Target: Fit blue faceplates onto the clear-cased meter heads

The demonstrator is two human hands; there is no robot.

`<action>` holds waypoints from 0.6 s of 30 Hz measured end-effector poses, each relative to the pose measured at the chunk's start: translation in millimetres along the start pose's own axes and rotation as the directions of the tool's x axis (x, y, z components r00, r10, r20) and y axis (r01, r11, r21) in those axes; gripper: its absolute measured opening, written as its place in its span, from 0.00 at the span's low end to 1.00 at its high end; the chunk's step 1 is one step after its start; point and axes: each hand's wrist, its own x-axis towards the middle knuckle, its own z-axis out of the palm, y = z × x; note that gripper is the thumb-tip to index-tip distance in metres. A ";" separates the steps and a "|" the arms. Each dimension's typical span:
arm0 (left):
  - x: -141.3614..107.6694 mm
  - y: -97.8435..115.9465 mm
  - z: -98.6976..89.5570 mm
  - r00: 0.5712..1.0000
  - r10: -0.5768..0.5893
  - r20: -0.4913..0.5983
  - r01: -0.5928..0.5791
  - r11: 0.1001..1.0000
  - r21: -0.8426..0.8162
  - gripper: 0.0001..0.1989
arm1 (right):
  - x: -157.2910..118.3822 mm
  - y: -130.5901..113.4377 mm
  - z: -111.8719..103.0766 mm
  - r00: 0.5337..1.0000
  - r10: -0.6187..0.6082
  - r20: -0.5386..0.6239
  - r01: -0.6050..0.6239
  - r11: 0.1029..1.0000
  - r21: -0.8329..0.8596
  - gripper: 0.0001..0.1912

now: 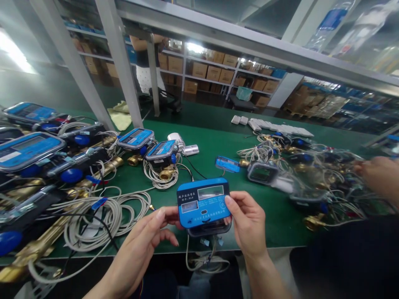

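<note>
A blue faceplate [205,203] with printed text, a display window and a small dark button is tilted towards me over a clear-edged meter casing [212,229]. My right hand [247,220] pinches the faceplate's right edge between thumb and fingers. At its left edge, my left hand [149,228] touches with a fingertip; the thumb is off the plate and the fingers are apart. Below the casing hangs a coiled grey cable [208,263], past the bench's front edge. Another blue faceplate [227,164] lies flat behind.
Meters with blue faces [26,149], brass pipes [56,236] and coiled cables [124,220] crowd the left. On the right are more meters [263,172] and another person's blurred hand [378,176]. White boxes [280,128] line the green bench's [205,145] back; a metal frame [120,62] rises behind.
</note>
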 end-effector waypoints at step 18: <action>0.6 -4.3 -0.8 1.000 0.014 0.003 -0.014 1.000 -0.012 0.19 | 0.8 4.0 1.6 0.999 0.005 0.032 -0.006 0.999 0.046 0.09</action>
